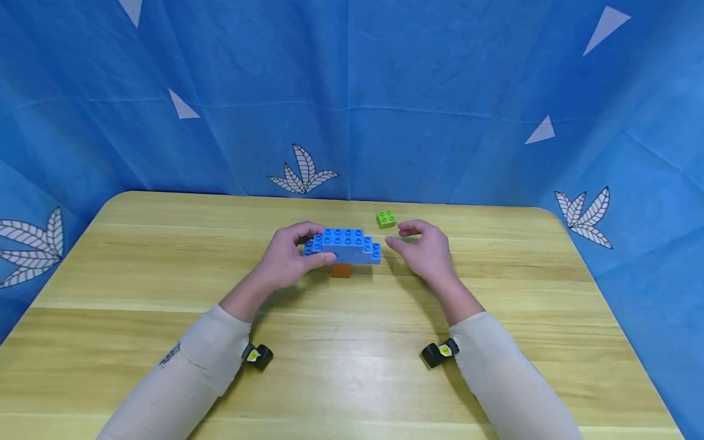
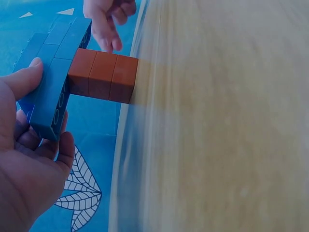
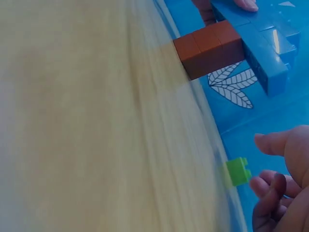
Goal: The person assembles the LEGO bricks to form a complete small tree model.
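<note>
A stepped build of blue toy bricks (image 1: pixel 352 253) tops a column of brown-orange bricks (image 2: pixel 103 75), like a tree crown on a trunk. My left hand (image 1: pixel 288 253) grips the left end of the blue part, thumb on the near side and fingers behind and below. Just off the right end is my right hand (image 1: pixel 426 247), holding nothing, thumb apart from its loosely bent fingers. Behind the gap between build and right hand, a small green brick (image 1: pixel 386 219) sits on the table, studs up.
The wooden table (image 1: pixel 352 366) ends at a back edge not far behind the green brick. A blue cloth (image 1: pixel 440 91) with white triangles and leaf prints hangs behind it and at the sides. Both wrists wear small black cameras (image 1: pixel 258 355).
</note>
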`<act>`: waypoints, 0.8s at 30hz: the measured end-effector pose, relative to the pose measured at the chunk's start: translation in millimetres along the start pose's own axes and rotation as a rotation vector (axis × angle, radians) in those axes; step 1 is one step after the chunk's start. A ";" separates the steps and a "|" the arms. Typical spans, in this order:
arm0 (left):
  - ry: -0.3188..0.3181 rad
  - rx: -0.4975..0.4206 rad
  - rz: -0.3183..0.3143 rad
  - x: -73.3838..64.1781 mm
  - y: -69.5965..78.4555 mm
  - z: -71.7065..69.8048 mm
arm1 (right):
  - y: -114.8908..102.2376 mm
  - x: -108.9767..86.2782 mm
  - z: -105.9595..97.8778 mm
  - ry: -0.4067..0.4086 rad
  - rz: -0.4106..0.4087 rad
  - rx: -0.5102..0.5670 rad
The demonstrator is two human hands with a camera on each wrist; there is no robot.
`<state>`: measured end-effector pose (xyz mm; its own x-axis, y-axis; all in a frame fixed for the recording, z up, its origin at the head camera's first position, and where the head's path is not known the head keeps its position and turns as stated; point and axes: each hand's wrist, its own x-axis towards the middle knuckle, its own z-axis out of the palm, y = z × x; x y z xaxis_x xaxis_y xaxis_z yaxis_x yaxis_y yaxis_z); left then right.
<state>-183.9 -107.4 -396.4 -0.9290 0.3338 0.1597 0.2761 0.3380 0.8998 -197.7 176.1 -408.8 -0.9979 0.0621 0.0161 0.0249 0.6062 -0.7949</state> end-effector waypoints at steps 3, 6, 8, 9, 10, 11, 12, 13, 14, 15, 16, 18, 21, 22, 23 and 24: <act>-0.002 -0.006 0.005 -0.1 -0.1 0.1 | -0.4 8.1 6.5 0.037 0.014 0.006; -0.002 -0.009 0.003 -0.2 -0.1 0.2 | 0.3 16.7 14.4 0.078 0.020 -0.019; 0.000 -0.007 0.001 -0.2 -0.2 0.1 | 1.0 22.0 19.3 0.101 0.023 -0.045; 0.001 -0.005 0.001 -0.2 -0.3 0.1 | 1.4 24.6 21.5 0.113 0.025 -0.057; 0.001 -0.005 0.002 -0.2 -0.3 0.2 | 2.0 27.2 23.7 0.122 0.023 -0.069; 0.001 -0.005 0.003 -0.1 -0.4 0.2 | 1.7 29.2 25.5 0.132 0.021 -0.075; 0.002 -0.006 0.003 -0.1 -0.6 0.1 | 1.7 31.1 27.1 0.137 0.021 -0.085; 0.001 -0.008 0.003 -0.2 -0.5 0.1 | 1.5 32.9 28.6 0.141 0.021 -0.099; 0.000 -0.012 0.003 -0.2 -0.4 0.2 | 1.3 34.3 29.7 0.143 0.021 -0.111; -0.001 -0.016 0.003 -0.2 -0.3 0.2 | 0.8 35.6 30.8 0.146 0.024 -0.123; 0.000 -0.018 0.003 -0.2 -0.2 0.0 | 0.2 36.7 31.7 0.146 0.028 -0.135; 0.000 -0.024 0.002 -0.2 0.0 0.0 | -0.7 38.5 33.0 0.150 0.037 -0.157; 0.000 -0.029 0.005 -0.3 0.4 0.2 | -1.4 40.4 33.8 0.155 0.048 -0.181; 0.001 -0.029 0.005 -0.3 0.3 0.3 | -1.5 40.7 33.9 0.155 0.050 -0.185; 0.002 -0.030 0.006 -0.4 0.3 0.4 | -1.5 40.8 34.0 0.154 0.052 -0.186; 0.002 -0.029 0.008 -0.4 0.1 0.5 | -1.5 40.8 33.9 0.154 0.053 -0.186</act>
<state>-183.4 -107.0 -396.6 -0.9273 0.3345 0.1677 0.2763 0.3097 0.9098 -240.4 150.8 -427.5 -0.9745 0.2094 0.0805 0.1021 0.7335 -0.6719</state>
